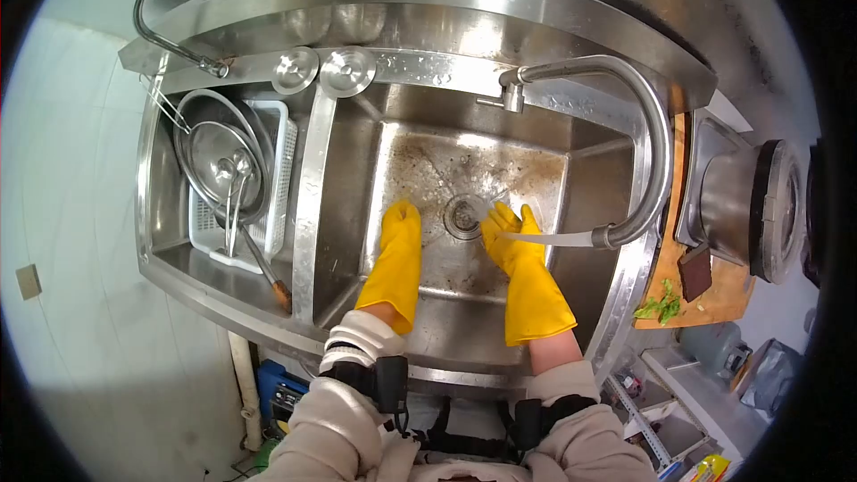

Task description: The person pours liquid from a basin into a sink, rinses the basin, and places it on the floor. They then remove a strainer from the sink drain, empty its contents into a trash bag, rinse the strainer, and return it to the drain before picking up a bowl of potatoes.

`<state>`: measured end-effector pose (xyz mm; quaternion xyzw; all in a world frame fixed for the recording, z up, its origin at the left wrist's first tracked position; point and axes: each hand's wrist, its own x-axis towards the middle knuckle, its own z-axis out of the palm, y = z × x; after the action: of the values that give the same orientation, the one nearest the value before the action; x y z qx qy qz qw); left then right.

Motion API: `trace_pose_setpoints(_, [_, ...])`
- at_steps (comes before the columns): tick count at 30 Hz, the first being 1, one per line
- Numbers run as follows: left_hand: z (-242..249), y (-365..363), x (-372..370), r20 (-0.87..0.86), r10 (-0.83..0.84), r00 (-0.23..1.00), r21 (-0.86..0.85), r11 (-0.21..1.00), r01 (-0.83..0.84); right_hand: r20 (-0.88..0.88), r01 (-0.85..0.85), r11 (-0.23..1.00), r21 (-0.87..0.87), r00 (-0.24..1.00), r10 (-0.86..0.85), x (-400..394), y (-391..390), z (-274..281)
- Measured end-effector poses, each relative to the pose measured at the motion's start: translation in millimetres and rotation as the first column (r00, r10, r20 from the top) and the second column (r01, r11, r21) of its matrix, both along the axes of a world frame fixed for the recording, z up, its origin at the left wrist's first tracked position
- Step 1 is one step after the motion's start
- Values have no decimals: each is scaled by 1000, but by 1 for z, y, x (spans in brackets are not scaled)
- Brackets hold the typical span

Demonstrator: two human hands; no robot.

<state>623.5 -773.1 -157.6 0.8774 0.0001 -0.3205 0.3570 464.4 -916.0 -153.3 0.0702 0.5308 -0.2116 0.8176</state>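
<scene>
Both my hands wear long yellow rubber gloves and are inside the large steel sink basin (464, 299). My right hand (513, 236) is open beside the drain (464, 216), fingers apart and holding nothing, as a stream of water (558, 238) runs onto it from the curved faucet (656, 125). My left hand (400, 228) is over the basin's left part, left of the drain. Its fingers point away and down, mostly hidden by the back of the glove. Brown specks and wet marks cover the basin floor around the drain.
The left basin holds a white plastic basket (284, 161) with a wok, a strainer and ladles. Two round steel lids (348, 71) lie on the back ledge. At right, a wooden board (714, 299) carries green leaves and a dark block near a steel pot (728, 201).
</scene>
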Motion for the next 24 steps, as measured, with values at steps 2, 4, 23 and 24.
trace_pose_setpoints(2, [-10, 9, -16, -9, -16, 1000, 125, 992, 17, 26, -100, 994, -54, 994, 102, 2, -3, 13])
trace_pose_setpoints(4, [-19, 17, -22, -25, -47, 999, 166, 985, 51, 248, -202, 979, 13, 949, 193, 0, -6, 8])
trace_pose_setpoints(23, [-119, -50, -85, -913, -36, 406, -254, 830, -497, -242, -78, 997, 3, 967, 76, -72, -20, -89])
trace_pose_setpoints(24, [-134, -56, -104, -965, -109, 238, -235, 763, -603, -223, -152, 988, -4, 964, 148, -87, -14, -123])
